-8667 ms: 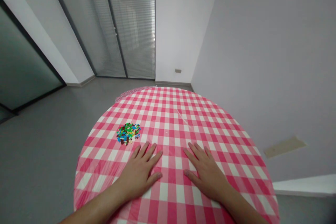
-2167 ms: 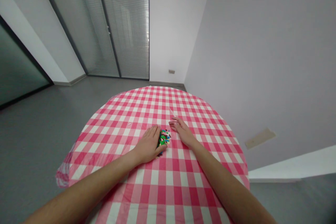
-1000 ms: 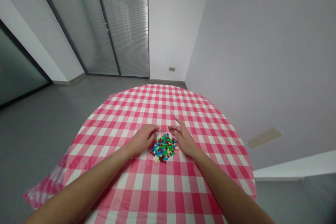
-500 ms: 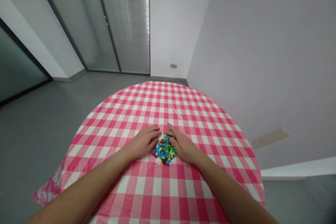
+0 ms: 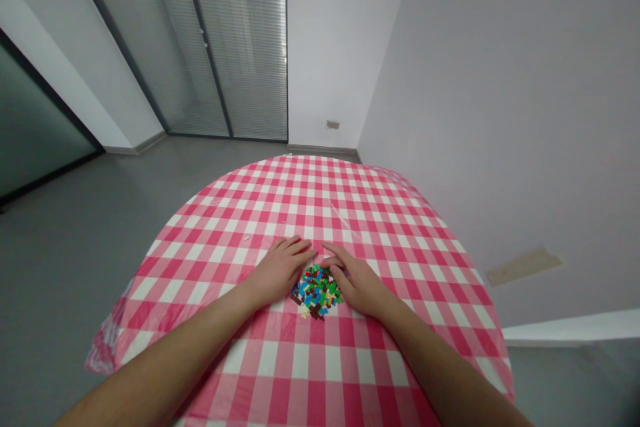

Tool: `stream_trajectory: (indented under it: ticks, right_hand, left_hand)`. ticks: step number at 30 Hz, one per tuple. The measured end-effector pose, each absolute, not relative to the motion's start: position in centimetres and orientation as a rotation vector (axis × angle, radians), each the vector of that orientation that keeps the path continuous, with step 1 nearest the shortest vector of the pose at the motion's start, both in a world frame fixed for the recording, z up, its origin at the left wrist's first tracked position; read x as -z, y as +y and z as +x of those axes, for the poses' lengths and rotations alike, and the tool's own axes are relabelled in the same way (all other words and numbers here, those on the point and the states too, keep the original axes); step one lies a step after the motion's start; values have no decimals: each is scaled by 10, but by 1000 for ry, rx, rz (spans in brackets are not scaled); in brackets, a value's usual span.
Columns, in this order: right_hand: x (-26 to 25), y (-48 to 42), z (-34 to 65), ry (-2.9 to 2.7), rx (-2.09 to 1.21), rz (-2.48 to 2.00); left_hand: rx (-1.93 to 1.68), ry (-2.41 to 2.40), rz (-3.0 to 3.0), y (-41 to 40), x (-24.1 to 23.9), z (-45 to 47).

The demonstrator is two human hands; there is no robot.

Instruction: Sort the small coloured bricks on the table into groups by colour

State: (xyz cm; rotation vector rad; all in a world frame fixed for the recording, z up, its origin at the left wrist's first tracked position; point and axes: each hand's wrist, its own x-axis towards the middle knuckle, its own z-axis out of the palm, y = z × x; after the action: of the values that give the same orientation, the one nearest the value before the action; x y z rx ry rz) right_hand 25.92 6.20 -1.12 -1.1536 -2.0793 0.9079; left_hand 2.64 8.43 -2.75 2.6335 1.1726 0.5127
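Note:
A small heap of toy building bricks in blue, green, brown, red, yellow and cream lies on the checked cloth. My left hand rests along the heap's left and far side, palm down, its fingers stretched out and slightly apart. On the right side my right hand curves round the heap, index finger extended and the other fingers loosely bent. The fingertips of both hands point toward each other beyond the heap, with a small gap between them. I see nothing held in either hand, though the bricks beneath the fingers are partly hidden.
A pink and white checked tablecloth covers the round table. A tiny white piece lies left of my left hand. A white wall stands close on the right; glass panels with blinds are beyond the grey floor.
My left hand has shifted slightly right and its fingers now reach across the far side of the heap. My right hand has moved slightly toward me. The heap sits a little more gathered.

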Motion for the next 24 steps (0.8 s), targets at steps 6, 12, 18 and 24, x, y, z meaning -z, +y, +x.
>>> stream_trajectory:
  ticks: [6,12,18,24]
  right_hand:
    - [13,63,262,-1996,-916,-1109]
    - [13,69,263,-1933,-841,-1225]
    - [12,72,265,-2227,-633,-1163]
    - [14,72,263,-2340,-583,-1173]
  left_hand:
    - [-490,1155,2595,84,25,24]
    - [-452,1080,2574,82,24,19]
    - [-466,1068,2544,81,23,19]
    - [-593,1075,2498,82,24,21]
